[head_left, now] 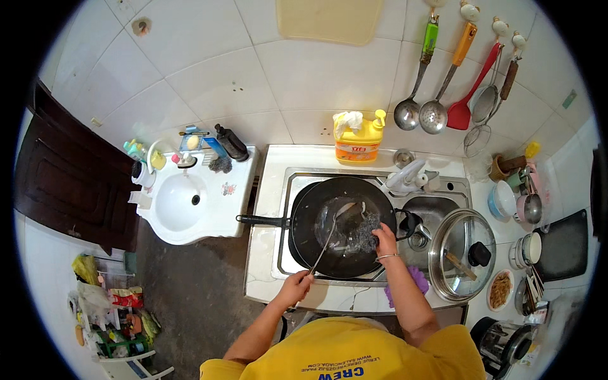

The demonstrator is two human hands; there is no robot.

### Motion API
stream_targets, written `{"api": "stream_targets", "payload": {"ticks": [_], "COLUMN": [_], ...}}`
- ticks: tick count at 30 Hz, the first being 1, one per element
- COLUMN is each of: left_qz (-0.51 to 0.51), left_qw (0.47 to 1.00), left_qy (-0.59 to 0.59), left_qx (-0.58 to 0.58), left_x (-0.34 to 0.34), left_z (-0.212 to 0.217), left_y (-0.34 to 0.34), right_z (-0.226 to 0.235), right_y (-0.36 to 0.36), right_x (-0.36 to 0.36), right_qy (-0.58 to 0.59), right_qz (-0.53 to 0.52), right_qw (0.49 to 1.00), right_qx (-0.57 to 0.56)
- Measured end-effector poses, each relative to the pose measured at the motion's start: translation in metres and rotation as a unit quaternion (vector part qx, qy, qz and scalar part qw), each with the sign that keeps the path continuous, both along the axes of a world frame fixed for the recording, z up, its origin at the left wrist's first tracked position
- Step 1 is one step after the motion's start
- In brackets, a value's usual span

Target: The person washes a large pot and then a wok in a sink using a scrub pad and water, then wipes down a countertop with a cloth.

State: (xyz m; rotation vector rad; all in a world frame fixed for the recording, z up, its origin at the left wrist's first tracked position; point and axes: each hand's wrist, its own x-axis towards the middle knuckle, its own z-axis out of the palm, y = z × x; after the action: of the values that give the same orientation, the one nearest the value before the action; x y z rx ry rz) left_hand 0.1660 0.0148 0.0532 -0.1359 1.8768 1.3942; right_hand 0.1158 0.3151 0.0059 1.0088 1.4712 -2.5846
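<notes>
A large black wok with a long handle at its left rests over the left sink basin, and a little water lies in it. My left hand, at the wok's near edge, is closed round the handle of a long metal spatula, whose head reaches into the wok. Inside the wok's right side, my right hand is closed on a silvery, tangled mass that looks like a steel wool scrubber. Its fingertips are partly hidden. Another dark pan edge shows under the wok.
Right of the wok are the sink basin and a glass lid. A faucet and yellow pump bottle stand behind. A purple cloth lies near my right forearm. Bowls and a plate of food sit farther right.
</notes>
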Motion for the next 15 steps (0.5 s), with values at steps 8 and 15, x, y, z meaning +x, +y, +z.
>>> {"api": "stream_targets", "payload": {"ticks": [8, 15], "left_qz": [0.111, 0.013], "left_qw": [0.916, 0.978], "left_qy": [-0.255, -0.140], "left_qx": [0.289, 0.154], "left_x": [-0.012, -0.007], "left_z": [0.027, 0.035], "left_y": [0.008, 0.008], "right_z": [-0.010, -0.006], "right_y": [-0.006, -0.021], "right_x": [-0.003, -0.023], "right_qy": [0.139, 0.094], "right_qz": [0.046, 0.209], "right_qw": [0.963, 0.854], "right_qx": [0.226, 0.468]}}
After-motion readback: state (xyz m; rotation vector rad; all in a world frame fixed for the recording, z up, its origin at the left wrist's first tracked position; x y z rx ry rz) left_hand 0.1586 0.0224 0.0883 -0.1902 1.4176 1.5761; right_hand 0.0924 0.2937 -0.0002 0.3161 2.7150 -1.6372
